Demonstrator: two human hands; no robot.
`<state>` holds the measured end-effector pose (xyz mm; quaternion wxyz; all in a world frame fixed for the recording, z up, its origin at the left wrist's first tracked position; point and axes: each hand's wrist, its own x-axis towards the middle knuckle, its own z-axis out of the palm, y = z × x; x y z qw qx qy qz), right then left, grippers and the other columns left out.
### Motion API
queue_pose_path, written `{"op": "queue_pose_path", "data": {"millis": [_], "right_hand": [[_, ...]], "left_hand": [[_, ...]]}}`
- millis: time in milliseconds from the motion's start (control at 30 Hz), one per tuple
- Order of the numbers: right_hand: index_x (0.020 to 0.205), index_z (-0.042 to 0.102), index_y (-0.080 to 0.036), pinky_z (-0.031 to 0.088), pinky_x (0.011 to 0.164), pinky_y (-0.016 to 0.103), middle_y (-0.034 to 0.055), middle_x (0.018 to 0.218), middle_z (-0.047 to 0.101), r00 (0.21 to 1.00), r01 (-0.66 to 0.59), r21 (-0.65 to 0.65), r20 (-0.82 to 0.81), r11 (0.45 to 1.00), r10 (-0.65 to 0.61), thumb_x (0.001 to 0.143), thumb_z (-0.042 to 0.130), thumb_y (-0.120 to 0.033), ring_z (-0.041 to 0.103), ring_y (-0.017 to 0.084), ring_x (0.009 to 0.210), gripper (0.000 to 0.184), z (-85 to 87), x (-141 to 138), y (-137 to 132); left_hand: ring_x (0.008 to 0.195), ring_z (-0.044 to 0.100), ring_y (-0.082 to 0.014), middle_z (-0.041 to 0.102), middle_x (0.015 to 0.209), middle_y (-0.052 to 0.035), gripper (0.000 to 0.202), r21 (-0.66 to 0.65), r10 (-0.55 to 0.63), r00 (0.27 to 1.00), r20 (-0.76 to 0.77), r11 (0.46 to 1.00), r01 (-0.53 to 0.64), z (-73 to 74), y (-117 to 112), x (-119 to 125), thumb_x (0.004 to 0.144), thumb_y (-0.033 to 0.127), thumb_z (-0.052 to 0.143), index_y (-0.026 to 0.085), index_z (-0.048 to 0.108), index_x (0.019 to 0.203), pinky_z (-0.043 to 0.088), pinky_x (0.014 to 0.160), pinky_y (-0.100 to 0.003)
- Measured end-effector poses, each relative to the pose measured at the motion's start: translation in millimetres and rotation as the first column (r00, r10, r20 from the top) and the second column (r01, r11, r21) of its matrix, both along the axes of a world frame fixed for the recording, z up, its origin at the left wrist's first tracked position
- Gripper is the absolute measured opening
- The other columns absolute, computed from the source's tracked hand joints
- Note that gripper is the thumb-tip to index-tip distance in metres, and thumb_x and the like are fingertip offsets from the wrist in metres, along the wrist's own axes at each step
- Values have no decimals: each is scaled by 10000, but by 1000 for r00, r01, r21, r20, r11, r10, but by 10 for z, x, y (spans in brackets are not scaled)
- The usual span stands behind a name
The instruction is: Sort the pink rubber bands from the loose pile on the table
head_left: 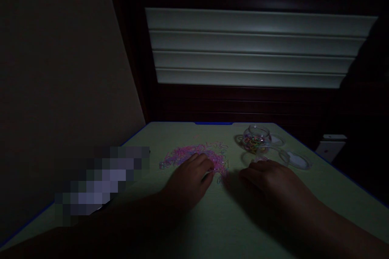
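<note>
A loose pile of small pink, purple and pale elastic bands (pixel 182 154) lies spread on the table. Over its front right edge, my left hand (pixel 193 178) rests with curled fingers, thumb and forefinger nearly together among the bands. To the right, my right hand (pixel 267 178) is held low over the table, its fingers bent and drawn together; anything between them is hidden. Just behind it stands a clear container (pixel 270 153), partly covered by the hand. Farther back is a round clear jar (pixel 257 139) holding several coloured bands, without a lid on it.
Two round clear lids, a nearer one (pixel 299 160) and a farther one (pixel 277 140), lie right of the jars. A blurred-out pale object (pixel 100 186) lies along the table's left edge. A louvred panel (pixel 249 48) rises behind the pale table (pixel 194 234). The light is dim.
</note>
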<state>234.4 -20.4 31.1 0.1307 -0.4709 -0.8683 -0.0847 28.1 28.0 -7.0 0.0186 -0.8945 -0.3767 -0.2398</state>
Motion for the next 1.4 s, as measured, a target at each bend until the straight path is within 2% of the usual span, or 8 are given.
{"op": "queue_pose_path", "data": {"millis": [467,767,1133,1400], "right_hand": [[683,552,-185,309,579,239,16,656,561,1000,-12,-16,-17,1000,11,747,454,-105,483,119,601,142,3,-17,19],[695,547,-192,305,583,241,15,678,559,1000,10,-49,-14,999,-10,764,458,-134,487,126,625,127,-9,-5,21],[715,555,-209,306,573,242,5,680,560,1000,17,-55,14,998,-16,773,442,-144,498,130,625,143,40,-17,-2],[713,559,-198,305,567,241,12,677,557,1000,18,-47,11,999,-17,777,447,-153,492,127,617,136,23,-19,16]], "left_hand": [[836,446,-163,510,847,-25,158,-72,-52,999,16,996,53,-22,37,-13,868,186,393,174,548,891,364,761,-291],[799,478,-139,530,804,-2,79,-186,-3,990,140,982,29,-46,147,-41,818,176,485,174,563,808,365,721,-252],[793,482,-141,536,800,-1,103,-175,-6,994,109,984,25,-63,160,-28,826,221,490,186,587,820,364,720,-255],[826,465,-156,528,816,-10,142,-98,-9,1000,15,995,10,-46,120,-1,854,220,445,193,584,849,364,746,-273]]}}
